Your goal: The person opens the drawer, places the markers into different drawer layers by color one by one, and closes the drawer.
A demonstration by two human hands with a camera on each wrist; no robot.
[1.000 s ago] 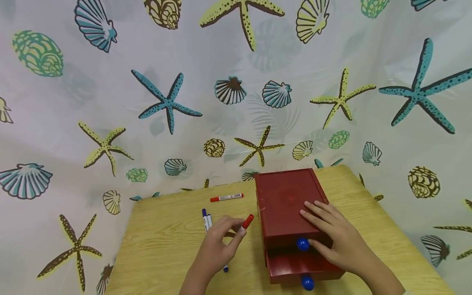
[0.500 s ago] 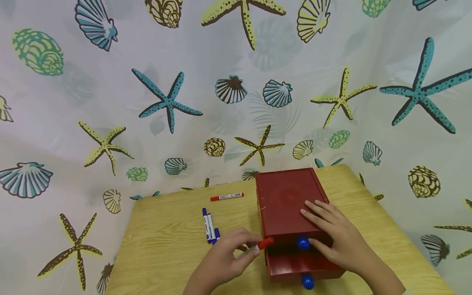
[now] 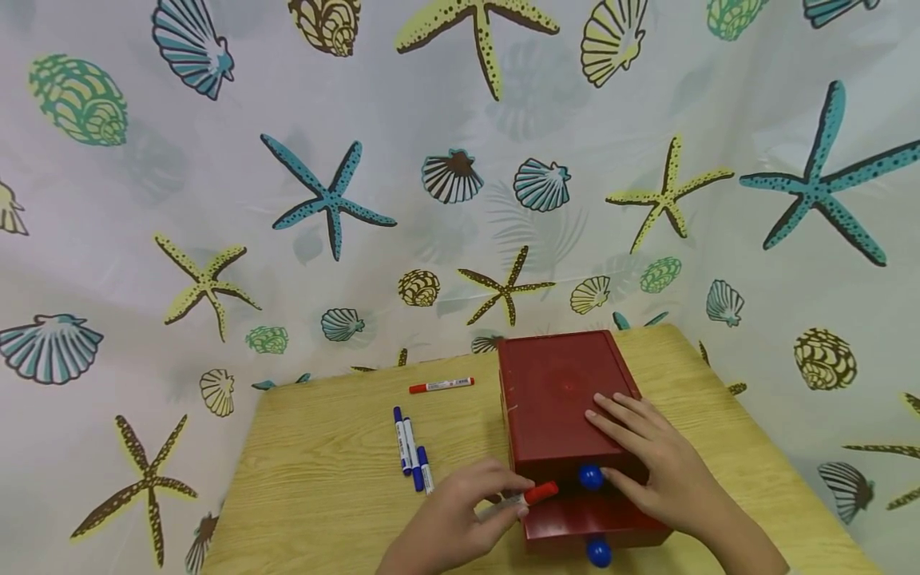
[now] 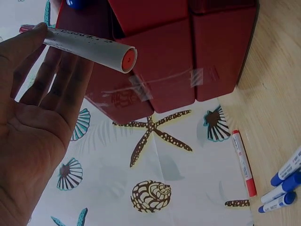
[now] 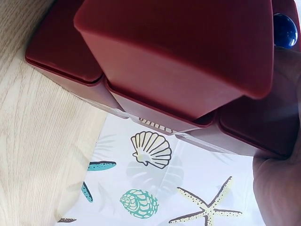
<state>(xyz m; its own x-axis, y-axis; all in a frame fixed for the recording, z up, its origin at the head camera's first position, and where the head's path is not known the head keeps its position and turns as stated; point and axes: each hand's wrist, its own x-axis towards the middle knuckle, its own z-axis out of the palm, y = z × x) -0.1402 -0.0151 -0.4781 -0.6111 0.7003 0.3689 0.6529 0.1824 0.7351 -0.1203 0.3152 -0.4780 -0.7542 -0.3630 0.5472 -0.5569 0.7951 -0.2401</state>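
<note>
Item: red-capped marker (image 3: 519, 499), pinched in the left hand (image 3: 460, 523) fingers over the pulled-out lower drawer (image 3: 575, 519) of the red drawer box (image 3: 561, 399), right hand (image 3: 661, 471) flat on top; risk: marker striking the drawer's front edge and dropping onto the table (image 3: 323, 479).

- The inside of the open lower drawer (image 3: 575, 515) of the red drawer box (image 3: 561, 399) is hidden behind the left hand (image 3: 460, 523) and the red marker (image 3: 521, 499).
- The marker's label print is too blurred to read.
- The right hand (image 3: 661, 471) is cut off by the right wrist view's edge.
</note>
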